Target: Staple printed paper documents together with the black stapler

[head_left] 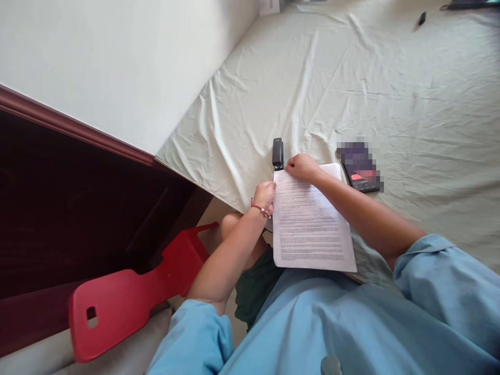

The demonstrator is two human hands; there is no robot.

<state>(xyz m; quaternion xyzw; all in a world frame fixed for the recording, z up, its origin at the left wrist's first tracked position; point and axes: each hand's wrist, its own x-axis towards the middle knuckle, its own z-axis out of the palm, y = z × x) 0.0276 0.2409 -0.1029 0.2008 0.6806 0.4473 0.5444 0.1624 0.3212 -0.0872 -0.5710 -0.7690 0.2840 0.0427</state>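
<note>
Printed sheets of paper [312, 229] lie in a stack at the near edge of the cloth-covered surface, close to my body. With closed fingers, my left hand [266, 195] grips the stack by its left edge, near the upper corner. My right hand [302, 167] is curled over the top edge, its fingertips pinched at the paper; exactly what they hold is hidden. A black stapler [277, 152] stands just beyond the top left corner, its lower end at the paper's edge. Neither hand is on its top. A red bracelet circles my left wrist.
A dark phone [359, 166], partly pixelated, lies right of the papers. Pale wrinkled cloth [265, 99] covers the surface. A red plastic chair [128, 307] stands lower left, beside dark wood furniture [70, 208]. A small black object [422, 19] lies far right.
</note>
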